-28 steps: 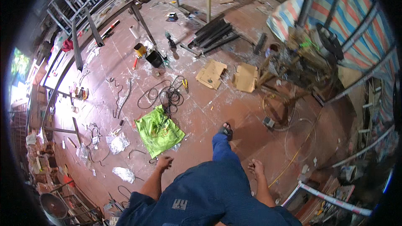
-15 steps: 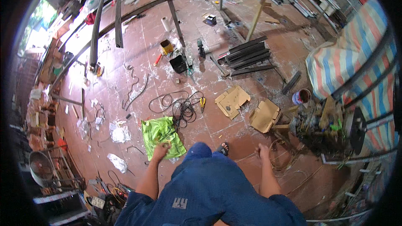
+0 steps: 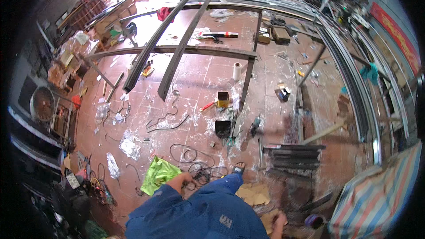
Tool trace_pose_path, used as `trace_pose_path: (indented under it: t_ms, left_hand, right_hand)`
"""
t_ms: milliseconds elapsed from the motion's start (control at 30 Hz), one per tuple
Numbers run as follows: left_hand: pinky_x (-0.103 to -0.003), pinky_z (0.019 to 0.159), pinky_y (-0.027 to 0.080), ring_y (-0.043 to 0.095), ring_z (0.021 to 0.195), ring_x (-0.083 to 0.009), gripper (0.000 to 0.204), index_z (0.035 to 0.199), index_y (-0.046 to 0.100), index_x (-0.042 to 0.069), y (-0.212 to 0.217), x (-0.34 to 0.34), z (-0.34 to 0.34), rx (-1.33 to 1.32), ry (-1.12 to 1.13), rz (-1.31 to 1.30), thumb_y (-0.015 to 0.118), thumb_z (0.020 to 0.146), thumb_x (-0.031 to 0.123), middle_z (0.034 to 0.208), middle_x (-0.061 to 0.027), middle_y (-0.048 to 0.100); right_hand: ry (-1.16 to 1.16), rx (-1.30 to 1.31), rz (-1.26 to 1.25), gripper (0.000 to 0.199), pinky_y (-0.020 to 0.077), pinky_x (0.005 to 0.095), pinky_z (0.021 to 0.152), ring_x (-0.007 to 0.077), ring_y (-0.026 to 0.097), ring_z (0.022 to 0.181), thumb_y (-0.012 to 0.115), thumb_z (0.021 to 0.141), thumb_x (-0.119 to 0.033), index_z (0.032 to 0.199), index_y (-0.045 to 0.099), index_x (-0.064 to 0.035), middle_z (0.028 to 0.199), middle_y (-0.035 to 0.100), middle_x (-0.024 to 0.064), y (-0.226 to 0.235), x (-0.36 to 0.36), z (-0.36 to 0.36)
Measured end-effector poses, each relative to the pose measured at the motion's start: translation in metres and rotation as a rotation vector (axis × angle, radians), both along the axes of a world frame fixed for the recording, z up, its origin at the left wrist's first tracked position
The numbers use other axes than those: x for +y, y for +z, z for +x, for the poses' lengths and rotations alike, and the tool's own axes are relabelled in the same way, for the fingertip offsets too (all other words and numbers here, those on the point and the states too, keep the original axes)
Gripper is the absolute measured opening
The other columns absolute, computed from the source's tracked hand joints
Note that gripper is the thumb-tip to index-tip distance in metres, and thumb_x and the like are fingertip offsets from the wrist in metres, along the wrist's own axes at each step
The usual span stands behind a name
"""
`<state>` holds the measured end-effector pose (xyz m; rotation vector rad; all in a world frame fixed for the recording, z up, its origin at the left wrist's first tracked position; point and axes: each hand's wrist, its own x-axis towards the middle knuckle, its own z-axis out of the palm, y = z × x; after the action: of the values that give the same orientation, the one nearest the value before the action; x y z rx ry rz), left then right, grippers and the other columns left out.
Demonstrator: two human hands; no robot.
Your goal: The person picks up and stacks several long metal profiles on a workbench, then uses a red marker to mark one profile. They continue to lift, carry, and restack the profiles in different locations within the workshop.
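Observation:
My left hand hangs in front of my body, its fingers slightly apart and nothing seen in them. In the picture it overlaps the right edge of a bright green plastic sack on the floor, close to a tangled black cable. My right hand hangs low at my right side, small and blurred; whether its fingers are closed is unclear, and no object shows in it. Flattened brown cardboard lies by my right side, partly hidden by my body. My sandalled foot is forward on the tiles.
Long dark metal bars extend across a raised frame ahead. A stack of short dark profiles lies right of my foot, near a cordless drill. Ahead stand a black container and a white roll. A striped tarp covers the right.
My view has tilted up and turned, showing more of the room ahead. One foot has stepped forward to the cable. The cardboard and tarp have shifted lower in view.

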<state>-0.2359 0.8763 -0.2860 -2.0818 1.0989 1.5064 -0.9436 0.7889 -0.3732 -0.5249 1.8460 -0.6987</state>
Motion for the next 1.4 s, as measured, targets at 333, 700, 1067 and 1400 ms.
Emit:
trace_pose_path:
  t_ms: [333, 700, 1067, 1400]
  left_hand:
    - [-0.045, 0.097, 0.056, 0.073, 0.109, -0.0353, 0.056, 0.129, 0.071, 0.002, 0.233, -0.451, 0.12, -0.001, 0.435, -1.098, 0.075, 0.094, 0.046, 0.117, -0.0225, 0.076]
    - [-0.051, 0.109, 0.046, 0.063, 0.126, -0.0404, 0.06, 0.138, 0.066, 0.006, 0.251, -0.67, 0.203, -0.53, 0.197, -1.095, 0.062, 0.1, 0.052, 0.134, -0.0217, 0.068]
    - [-0.053, 0.084, 0.057, 0.075, 0.091, -0.0404, 0.049, 0.095, 0.083, 0.011, 0.233, -0.725, 0.216, -0.752, 0.188, -0.698, 0.069, 0.092, 0.057, 0.097, -0.0197, 0.078]
    - [-0.045, 0.091, 0.059, 0.076, 0.104, -0.0363, 0.065, 0.13, 0.073, 0.002, 0.194, -0.823, 0.303, -0.396, 0.324, -0.359, 0.08, 0.087, 0.05, 0.111, -0.0252, 0.078]
  right_hand:
    - [0.805, 0.206, 0.055, 0.041, 0.0558, 0.0498, 0.071, 0.0344, 0.069, 0.075, 0.057, 0.101, -0.04, 0.11, 0.073, -0.0033, 0.076, 0.07, 0.0182, 0.008, -0.21, 0.148]
    - [0.259, -0.309, 0.106, 0.026, 0.0456, 0.0375, 0.049, 0.0217, 0.063, 0.058, 0.064, 0.102, -0.032, 0.095, 0.067, -0.0072, 0.072, 0.065, 0.0056, 0.041, -0.621, 0.311]
    - [0.228, -0.379, -0.076, 0.025, 0.0475, 0.0333, 0.051, 0.0193, 0.063, 0.059, 0.069, 0.102, -0.027, 0.089, 0.067, -0.0058, 0.074, 0.066, 0.0051, 0.127, -0.944, 0.394]
    - [0.352, -0.123, -0.606, 0.026, 0.0505, 0.029, 0.07, 0.0117, 0.063, 0.075, 0.068, 0.103, -0.028, 0.102, 0.073, -0.0025, 0.085, 0.072, 0.0034, 0.225, -1.136, 0.472]
